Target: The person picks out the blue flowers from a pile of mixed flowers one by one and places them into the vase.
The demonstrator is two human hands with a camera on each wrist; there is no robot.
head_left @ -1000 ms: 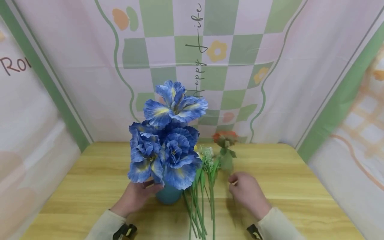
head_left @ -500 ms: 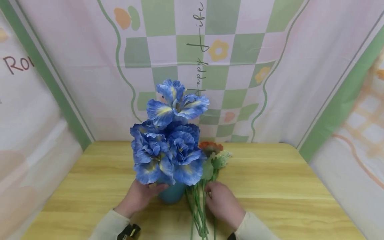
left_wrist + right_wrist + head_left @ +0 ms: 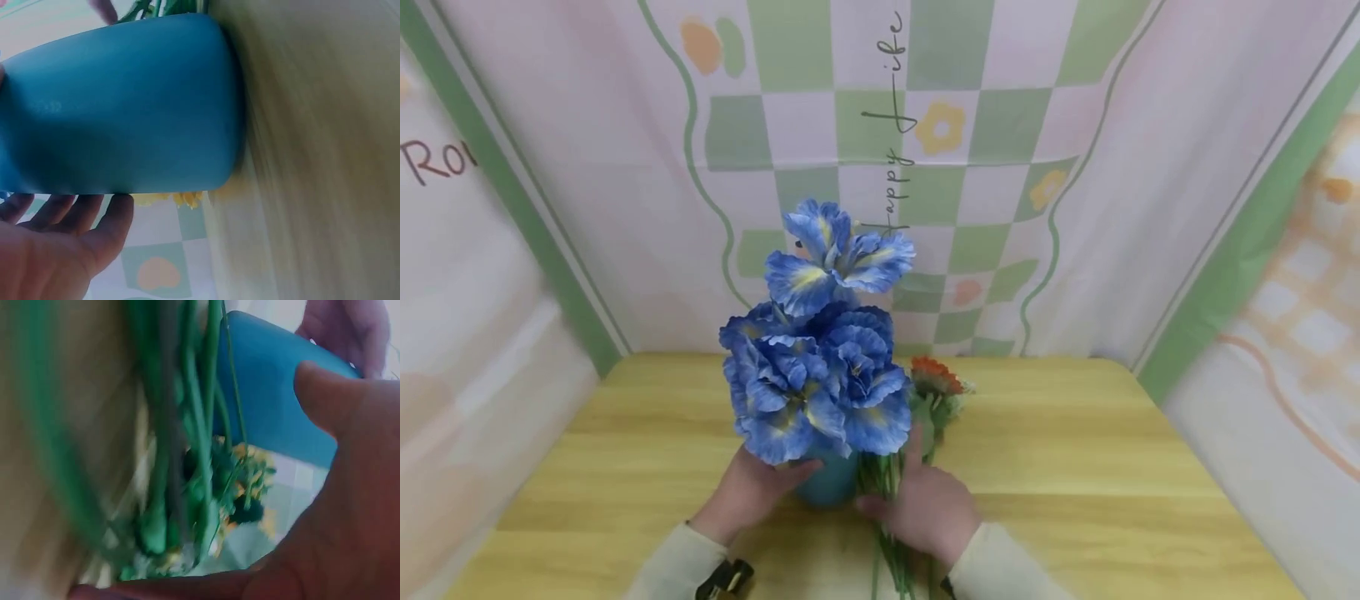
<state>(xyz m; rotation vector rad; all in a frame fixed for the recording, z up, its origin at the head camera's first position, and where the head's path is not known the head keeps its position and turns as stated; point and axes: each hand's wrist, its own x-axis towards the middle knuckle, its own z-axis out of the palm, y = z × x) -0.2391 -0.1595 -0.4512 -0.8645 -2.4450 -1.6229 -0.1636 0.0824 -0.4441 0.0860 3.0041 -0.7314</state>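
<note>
Large blue artificial irises (image 3: 805, 392) stand in a blue vase (image 3: 831, 483) in the head view. My left hand (image 3: 748, 500) holds the vase's left side; in the left wrist view its fingers (image 3: 112, 228) lie along the wall. To the right, a bunch of green stems (image 3: 891, 558) lies beside the vase, with an orange-red flower (image 3: 934, 375) at its far end. My right hand (image 3: 934, 512) is spread over this bunch, blurred. The right wrist view shows its thumb (image 3: 325, 394) stretched out and apart from the fingers, with stems (image 3: 200, 412) between them.
A wooden table (image 3: 1075, 467) carries everything. Behind it hangs a checkered curtain (image 3: 940, 192) with printed lettering. Further curtains (image 3: 482, 333) close off both sides. Small yellow flowers (image 3: 269, 522) show past the stems in the right wrist view.
My right hand brought the orange-red flower leftward onto the other stems, let go of it, and spread its fingers over the bunch. My left hand stays at the vase.
</note>
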